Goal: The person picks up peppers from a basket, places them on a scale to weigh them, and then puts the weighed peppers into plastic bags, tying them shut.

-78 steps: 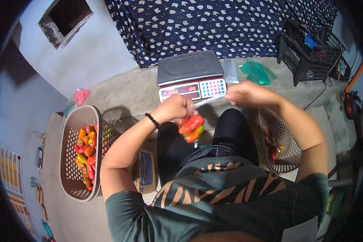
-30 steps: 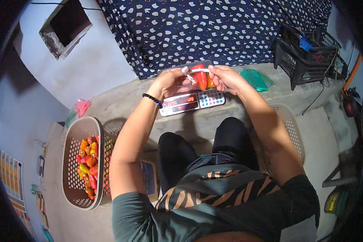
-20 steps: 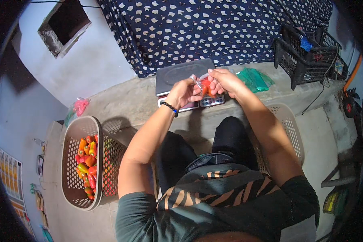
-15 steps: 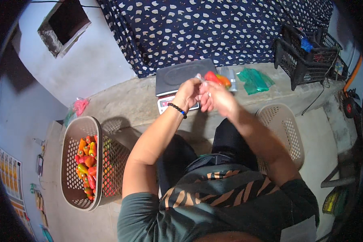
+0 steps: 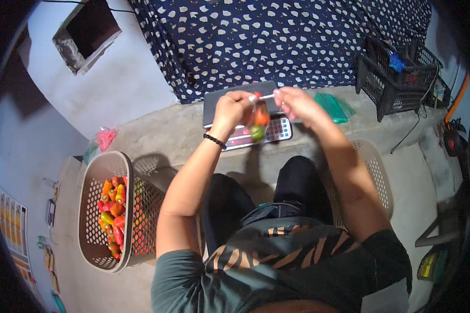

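Observation:
My left hand (image 5: 234, 108) and my right hand (image 5: 296, 104) are raised in front of me and pinch the top of a small clear bag of red, orange and green peppers (image 5: 258, 121). The bag hangs between the hands, stretched at its mouth, above a grey weighing scale (image 5: 235, 99) with a keypad (image 5: 277, 130) on the concrete floor. A dark bead bracelet circles my left wrist. I sit with dark trousers, knees toward the scale.
A beige plastic basket (image 5: 96, 177) with several peppers stands at my left. Another beige basket (image 5: 377, 172) is at my right. Green bags (image 5: 333, 106) lie beside the scale, a black crate (image 5: 397, 78) behind them. A patterned blue cloth (image 5: 277, 36) hangs at the back.
The bag of peppers went from my lap up over the scale. Both hands now hold its mouth stretched between them, and it hangs lower than half a second ago.

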Tool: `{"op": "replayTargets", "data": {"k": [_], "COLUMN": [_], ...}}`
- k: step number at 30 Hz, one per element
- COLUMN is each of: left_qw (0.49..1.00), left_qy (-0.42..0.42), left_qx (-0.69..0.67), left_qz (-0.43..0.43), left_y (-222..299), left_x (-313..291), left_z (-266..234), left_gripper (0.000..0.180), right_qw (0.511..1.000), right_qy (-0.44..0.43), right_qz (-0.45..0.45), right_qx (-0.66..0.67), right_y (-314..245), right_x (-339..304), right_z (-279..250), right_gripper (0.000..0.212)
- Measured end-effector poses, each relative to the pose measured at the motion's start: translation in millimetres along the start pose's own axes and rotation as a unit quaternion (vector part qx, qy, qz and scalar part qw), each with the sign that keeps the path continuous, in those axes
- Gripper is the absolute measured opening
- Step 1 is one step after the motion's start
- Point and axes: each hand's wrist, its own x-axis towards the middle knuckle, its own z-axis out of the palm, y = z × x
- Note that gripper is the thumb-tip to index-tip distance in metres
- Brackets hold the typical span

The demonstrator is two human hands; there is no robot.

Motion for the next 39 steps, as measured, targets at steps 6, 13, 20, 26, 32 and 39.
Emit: {"op": "replayTargets", "data": {"k": [6,13,20,26,32,39], "left_qw": [0.876,0.918,0.908,0.966,0.904,0.901], "left_qy": [-0.143,-0.150,0.007,-0.020,-0.043,-0.080], "left_qx": [-0.454,0.255,0.253,-0.237,-0.386,-0.368], "left_qz": [0.078,0.264,0.334,-0.105,-0.181,-0.216], "left_y": [13,-8,-64,-99,-119,-135], "left_x": [-10,-18,-18,-45,-66,-74], "left_z": [9,-1,39,81,129,147], "left_gripper": [0.007,0.023,0.022,0.016,0.021,0.019], "right_qw": [0.874,0.977,0.980,0.942,0.853,0.894], "right_qy": [-0.163,-0.123,-0.038,0.145,0.293,0.334], "right_qz": [-0.037,0.042,0.096,-0.126,-0.221,-0.148], "right_qx": [0.457,0.171,0.172,-0.276,-0.371,-0.258], "right_y": [22,48,54,84,119,140], "right_x": [-49,1,-17,-81,-115,-130], "right_z": [83,-2,14,37,39,41], "right_gripper": [0.026,0.026,0.040,0.021,0.018,0.012]}}
